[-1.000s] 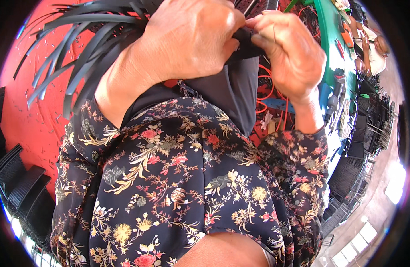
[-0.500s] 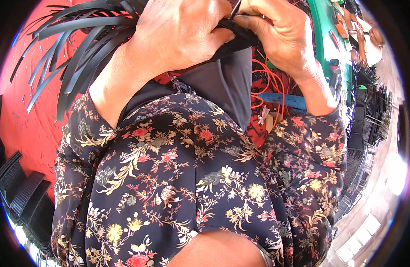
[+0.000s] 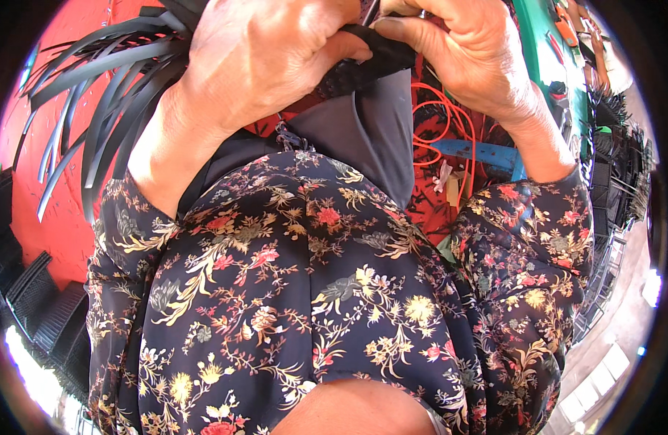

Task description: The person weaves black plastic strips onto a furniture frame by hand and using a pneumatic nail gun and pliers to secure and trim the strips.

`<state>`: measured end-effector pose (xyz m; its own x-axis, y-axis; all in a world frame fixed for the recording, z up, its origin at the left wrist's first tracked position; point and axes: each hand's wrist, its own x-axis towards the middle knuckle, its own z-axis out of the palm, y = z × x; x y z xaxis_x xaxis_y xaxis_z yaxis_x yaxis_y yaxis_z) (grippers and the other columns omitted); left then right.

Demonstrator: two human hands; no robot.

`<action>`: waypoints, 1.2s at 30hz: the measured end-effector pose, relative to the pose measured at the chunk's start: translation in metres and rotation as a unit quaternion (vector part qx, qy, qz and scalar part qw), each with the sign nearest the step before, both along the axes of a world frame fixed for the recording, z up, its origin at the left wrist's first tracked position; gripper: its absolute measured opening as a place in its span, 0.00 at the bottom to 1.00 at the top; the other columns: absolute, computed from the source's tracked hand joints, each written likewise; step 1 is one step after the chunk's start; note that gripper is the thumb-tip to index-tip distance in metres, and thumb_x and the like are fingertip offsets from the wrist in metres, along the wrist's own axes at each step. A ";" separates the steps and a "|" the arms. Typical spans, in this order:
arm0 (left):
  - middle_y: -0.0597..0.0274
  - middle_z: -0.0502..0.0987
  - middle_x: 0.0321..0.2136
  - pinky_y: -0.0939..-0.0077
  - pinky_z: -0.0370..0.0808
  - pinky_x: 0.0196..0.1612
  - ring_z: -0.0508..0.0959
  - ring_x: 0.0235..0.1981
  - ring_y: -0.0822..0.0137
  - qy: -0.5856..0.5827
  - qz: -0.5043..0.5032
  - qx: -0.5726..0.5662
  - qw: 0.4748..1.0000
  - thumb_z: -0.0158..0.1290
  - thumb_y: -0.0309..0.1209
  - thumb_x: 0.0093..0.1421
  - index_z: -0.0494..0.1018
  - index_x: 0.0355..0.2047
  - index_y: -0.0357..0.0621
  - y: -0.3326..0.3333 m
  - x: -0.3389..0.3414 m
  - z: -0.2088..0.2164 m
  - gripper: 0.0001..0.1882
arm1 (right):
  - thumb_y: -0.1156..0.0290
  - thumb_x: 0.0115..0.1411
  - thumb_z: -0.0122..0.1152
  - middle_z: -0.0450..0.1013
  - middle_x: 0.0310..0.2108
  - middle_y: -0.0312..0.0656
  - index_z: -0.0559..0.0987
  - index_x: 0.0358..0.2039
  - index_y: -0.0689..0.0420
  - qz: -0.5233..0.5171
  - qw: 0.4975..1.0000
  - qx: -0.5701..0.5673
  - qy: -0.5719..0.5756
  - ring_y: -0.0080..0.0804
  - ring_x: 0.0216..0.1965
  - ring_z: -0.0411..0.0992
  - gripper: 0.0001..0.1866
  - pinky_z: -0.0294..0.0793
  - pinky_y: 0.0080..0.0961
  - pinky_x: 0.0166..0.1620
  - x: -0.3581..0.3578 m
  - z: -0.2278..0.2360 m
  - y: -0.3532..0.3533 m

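Note:
Near the top of the view, my left hand (image 3: 268, 65) is closed on a black woven piece (image 3: 381, 54). Long flat black strips (image 3: 105, 69) fan out to the left from behind that hand. My right hand (image 3: 471, 58) pinches with thumb and fingertips beside the right end of the woven piece. A thin dark strip-like piece (image 3: 371, 11) rises between the hands at its fingertips; whether it is a strip or a tool I cannot tell. The top edge of the picture cuts off part of both hands.
Dark cloth (image 3: 381, 138) covers my lap. Orange cord (image 3: 453, 109) and a blue flat bar (image 3: 475, 151) lie to the right, by a green table edge (image 3: 540, 43). Stacked black woven items (image 3: 40, 290) stand lower left. Another person's arm (image 3: 600, 61) shows far right.
Both hands have spread slightly apart, the left one going left and the right one going right. More of the black woven piece shows between them. The strips have shifted left and down.

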<state>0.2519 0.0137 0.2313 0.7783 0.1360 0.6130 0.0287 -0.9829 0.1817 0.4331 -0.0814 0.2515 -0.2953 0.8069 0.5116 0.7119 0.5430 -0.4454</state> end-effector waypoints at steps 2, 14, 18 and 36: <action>0.57 0.71 0.21 0.61 0.71 0.26 0.75 0.24 0.51 0.009 0.011 -0.015 1.000 0.63 0.32 0.43 0.73 0.24 0.42 0.000 -0.004 0.005 0.11 | 0.80 0.51 0.64 0.66 0.23 0.44 0.72 0.25 0.61 0.005 1.000 0.027 -0.011 0.42 0.24 0.67 0.08 0.66 0.30 0.27 -0.005 0.010 -0.002; 0.55 0.81 0.28 0.76 0.73 0.35 0.77 0.29 0.72 0.373 -0.164 -0.378 0.831 0.57 0.22 0.50 0.77 0.38 0.33 0.054 0.020 0.023 0.13 | 0.85 0.45 0.63 0.63 0.24 0.46 0.69 0.25 0.60 0.013 0.999 -0.017 -0.027 0.48 0.27 0.66 0.11 0.65 0.34 0.29 -0.002 -0.014 0.012; 0.63 0.81 0.29 0.77 0.73 0.35 0.77 0.30 0.73 0.387 -0.136 -0.504 0.760 0.57 0.21 0.50 0.78 0.38 0.34 0.065 0.011 0.009 0.13 | 0.85 0.45 0.63 0.64 0.25 0.44 0.70 0.25 0.59 0.032 0.999 0.028 0.008 0.44 0.29 0.66 0.11 0.66 0.32 0.30 -0.011 -0.015 0.016; 0.66 0.79 0.33 0.79 0.71 0.41 0.75 0.35 0.73 0.438 -0.202 -0.528 0.699 0.54 0.21 0.55 0.77 0.40 0.35 0.087 0.014 0.002 0.11 | 0.86 0.43 0.65 0.65 0.26 0.39 0.71 0.24 0.57 0.083 0.992 0.034 0.090 0.35 0.31 0.67 0.12 0.67 0.26 0.32 -0.030 -0.023 0.027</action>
<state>0.2656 0.1005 0.2335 0.8980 -0.1869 -0.3984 0.3420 -0.2733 0.8991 0.4035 -0.0541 0.2285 -0.3202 0.7162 0.6201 0.5223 0.6796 -0.5152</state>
